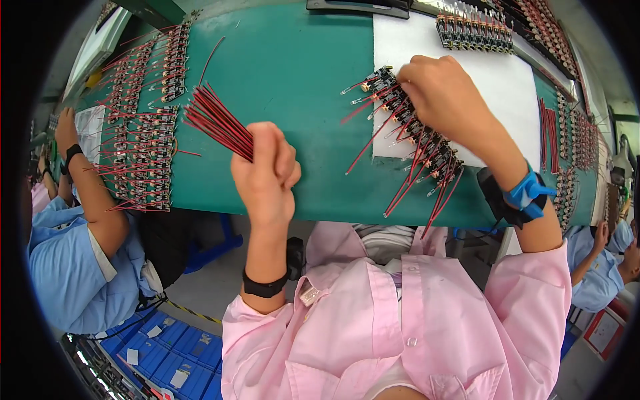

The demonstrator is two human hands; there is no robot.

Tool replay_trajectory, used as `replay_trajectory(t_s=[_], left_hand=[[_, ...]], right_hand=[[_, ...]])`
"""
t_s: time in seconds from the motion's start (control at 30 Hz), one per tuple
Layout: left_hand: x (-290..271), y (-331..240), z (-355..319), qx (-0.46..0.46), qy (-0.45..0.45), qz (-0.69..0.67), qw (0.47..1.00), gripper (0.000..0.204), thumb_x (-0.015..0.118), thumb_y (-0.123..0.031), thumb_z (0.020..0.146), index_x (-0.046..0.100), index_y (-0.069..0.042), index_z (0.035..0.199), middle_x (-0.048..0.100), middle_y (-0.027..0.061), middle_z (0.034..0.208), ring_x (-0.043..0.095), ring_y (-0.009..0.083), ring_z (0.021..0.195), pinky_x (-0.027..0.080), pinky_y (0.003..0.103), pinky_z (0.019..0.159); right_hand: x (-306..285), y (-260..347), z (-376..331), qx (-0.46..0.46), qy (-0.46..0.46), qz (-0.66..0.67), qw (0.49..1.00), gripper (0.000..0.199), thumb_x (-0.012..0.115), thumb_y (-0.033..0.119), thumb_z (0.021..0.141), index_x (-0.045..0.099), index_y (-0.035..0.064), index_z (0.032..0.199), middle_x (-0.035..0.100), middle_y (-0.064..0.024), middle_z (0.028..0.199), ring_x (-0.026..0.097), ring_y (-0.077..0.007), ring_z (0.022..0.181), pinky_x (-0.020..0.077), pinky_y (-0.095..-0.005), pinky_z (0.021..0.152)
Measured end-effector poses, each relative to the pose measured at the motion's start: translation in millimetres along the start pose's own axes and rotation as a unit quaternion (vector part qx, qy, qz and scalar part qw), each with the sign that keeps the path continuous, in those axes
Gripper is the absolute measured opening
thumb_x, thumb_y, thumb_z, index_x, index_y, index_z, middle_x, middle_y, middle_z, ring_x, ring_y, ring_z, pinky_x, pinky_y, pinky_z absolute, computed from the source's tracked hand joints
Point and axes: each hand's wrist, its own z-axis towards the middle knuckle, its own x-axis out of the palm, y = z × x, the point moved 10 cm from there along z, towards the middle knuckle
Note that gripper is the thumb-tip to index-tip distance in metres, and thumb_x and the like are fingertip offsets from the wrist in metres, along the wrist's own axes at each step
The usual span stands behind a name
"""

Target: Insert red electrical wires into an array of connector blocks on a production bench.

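Fingers of the left hand (265,175) clench a bundle of red wires (219,122), ready for feeding; right hand (445,97) fingers press flat, steadying the circuit board strip (417,137) on the bench (293,80).

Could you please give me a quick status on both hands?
Left hand shut on red wire bundle. Right hand pressing circuit board strip. Nothing between them.

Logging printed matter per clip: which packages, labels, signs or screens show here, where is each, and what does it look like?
Blue bins: floor, lower left; stacked rectangular crates, each with a small white label.
Name tag: on the pink smock by the left wrist; small, pale, rectangular.
Red-framed sign: lower right edge; white sheet, too small to tell more.
No screens visible.
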Motion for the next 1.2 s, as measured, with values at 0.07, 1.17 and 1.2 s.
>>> replay_trajectory(t_s=[0.07,1.17,1.2], left_hand=[[-2.9,-4.2,7.6,-0.033,0.018,-0.050,0.998,0.021,0.042,-0.023,0.086,0.046,-0.005,0.076,0.039,-0.0023,0.054,0.029,0.0029,0.041,0.020,0.018,0.035],[56.9,-50.6,29.6,-0.008,0.068,0.149,0.986,0.020,0.050,-0.019,0.081,0.052,0.000,0.076,0.027,-0.0079,0.045,0.018,0.0000,0.036,0.013,0.019,0.033],[57.1,-50.2,29.4,-0.009,0.073,0.146,0.986,0.020,0.050,-0.019,0.081,0.052,0.000,0.076,0.027,-0.0077,0.045,0.019,0.0002,0.036,0.014,0.019,0.033]], right_hand=[[-10.7,-9.0,4.9,0.014,-0.009,0.053,0.998,0.008,0.054,0.007,0.070,0.054,-0.0003,0.068,0.051,-0.0112,0.063,0.048,-0.0265,0.057,0.0377,-0.0325,0.057],[-44.9,51.0,62.6,-0.004,0.033,0.610,0.792,0.016,0.055,0.015,0.073,0.055,0.0000,0.068,0.054,-0.0022,0.063,0.044,-0.0059,0.055,0.0332,-0.0200,0.048],[-42.8,51.3,63.2,-0.004,0.034,0.610,0.792,0.016,0.055,0.015,0.073,0.055,0.0000,0.068,0.054,-0.0022,0.063,0.044,-0.0059,0.055,0.0332,-0.0200,0.048]])
